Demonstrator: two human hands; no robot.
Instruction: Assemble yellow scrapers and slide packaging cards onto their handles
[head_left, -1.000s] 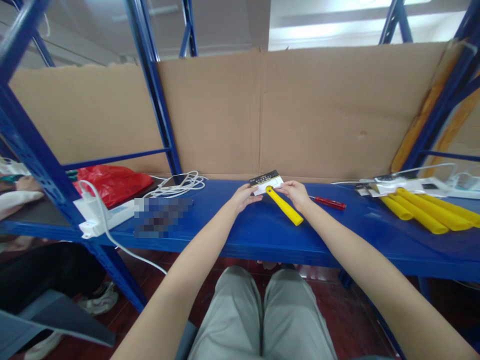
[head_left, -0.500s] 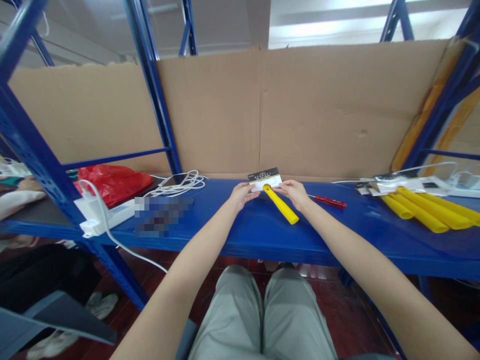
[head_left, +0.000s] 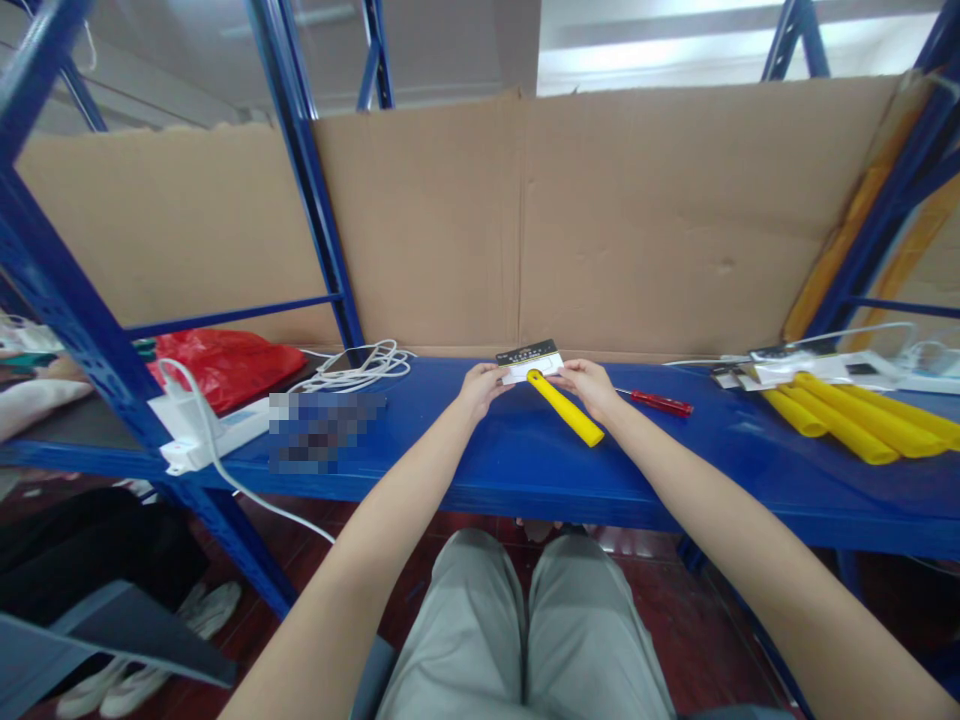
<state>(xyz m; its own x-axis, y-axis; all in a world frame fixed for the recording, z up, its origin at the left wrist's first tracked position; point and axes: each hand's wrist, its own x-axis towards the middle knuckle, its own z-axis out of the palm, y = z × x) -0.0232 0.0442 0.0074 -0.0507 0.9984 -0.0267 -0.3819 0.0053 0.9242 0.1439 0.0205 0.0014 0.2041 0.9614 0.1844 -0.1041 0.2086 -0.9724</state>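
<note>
A black-and-white printed card (head_left: 529, 357) is held up between my two hands over the blue shelf. My left hand (head_left: 484, 388) pinches its left edge. At the other side, the fingers of my right hand (head_left: 589, 385) close on the card's right edge. A yellow plastic handle (head_left: 566, 408) slants down to the right from the card's lower edge, its narrow end with a small hole touching or overlapping the card. Whether the two are joined I cannot tell. Just right of my right hand lies a screwdriver (head_left: 660, 403) with a red handle.
Several yellow handles (head_left: 855, 420) with white-and-black cards lie at the right. On the left are a white power strip (head_left: 240, 428), coiled white cable (head_left: 360, 365), a red plastic bag (head_left: 225, 365) and a blurred-out item. Cardboard (head_left: 427, 230) walls the back. Another person sits at far left.
The card has tilted slightly back, and the wide end of the yellow handle has shifted a little to the right. Both hands keep their hold.
</note>
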